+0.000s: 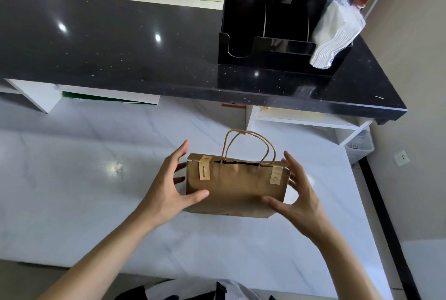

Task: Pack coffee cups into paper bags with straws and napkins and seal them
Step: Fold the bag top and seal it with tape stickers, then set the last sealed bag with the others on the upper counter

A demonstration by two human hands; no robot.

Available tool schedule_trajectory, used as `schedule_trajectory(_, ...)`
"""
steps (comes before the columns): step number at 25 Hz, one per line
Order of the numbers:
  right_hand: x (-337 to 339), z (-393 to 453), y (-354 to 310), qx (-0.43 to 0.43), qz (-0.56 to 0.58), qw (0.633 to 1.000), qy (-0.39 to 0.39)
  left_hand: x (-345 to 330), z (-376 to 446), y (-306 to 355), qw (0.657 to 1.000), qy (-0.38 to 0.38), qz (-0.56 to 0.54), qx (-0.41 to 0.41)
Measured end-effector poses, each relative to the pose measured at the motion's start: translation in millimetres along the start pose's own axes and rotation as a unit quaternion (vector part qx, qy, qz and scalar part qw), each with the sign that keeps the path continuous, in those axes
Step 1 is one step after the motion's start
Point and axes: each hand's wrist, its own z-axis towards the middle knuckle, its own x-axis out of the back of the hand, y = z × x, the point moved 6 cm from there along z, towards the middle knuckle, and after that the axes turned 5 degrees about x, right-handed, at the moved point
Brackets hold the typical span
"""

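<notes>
Head view: the paper bag (237,186) stands upright on the white counter (72,179), two stickers across its mouth. The left hand (169,184) and right hand (298,191) flank it, fingers spread and relaxed, thumbs touching its front. An uneven squeeze could tip the cups inside or pop a sticker.

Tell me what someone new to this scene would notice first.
The eye lands on the brown paper bag standing on the white counter, its top closed with two sticker strips and its twisted handles upright. The left hand and right hand flank it, fingers spread against its sides. Behind, on the raised black counter, a black organizer holds a leaning stack of white napkins at its right end.
</notes>
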Motion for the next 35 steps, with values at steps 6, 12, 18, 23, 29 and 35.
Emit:
schedule_trajectory(6, -26, -16, 27, -0.037, 0.030, 0.998, -0.050, -25, -23, -29, 0.994, 0.015, -0.090, 0.062)
schedule_trajectory(12, -22, -15, 39, -0.002, 0.057, 0.998, -0.031, -42, -35, -26, 0.984, 0.063, -0.143, 0.091)
schedule_trajectory(18, -18, -1, 31, 0.030, 0.086, 0.994, -0.052, -46, -57, -15, 0.977, 0.123, -0.150, 0.090)
schedule_trajectory(23, -22, 17, -3, 0.062, 0.084, 0.993, -0.060, -27, -77, -4, 0.966, 0.189, -0.157, 0.086)
schedule_trajectory(29, -65, 40, -51, 0.069, 0.105, 0.990, -0.070, 19, -111, 0, 0.940, 0.306, -0.123, 0.085)
schedule_trajectory(35, -134, 54, -111, 0.100, 0.130, 0.979, -0.120, 74, -153, 0, 0.925, 0.369, -0.078, 0.047)
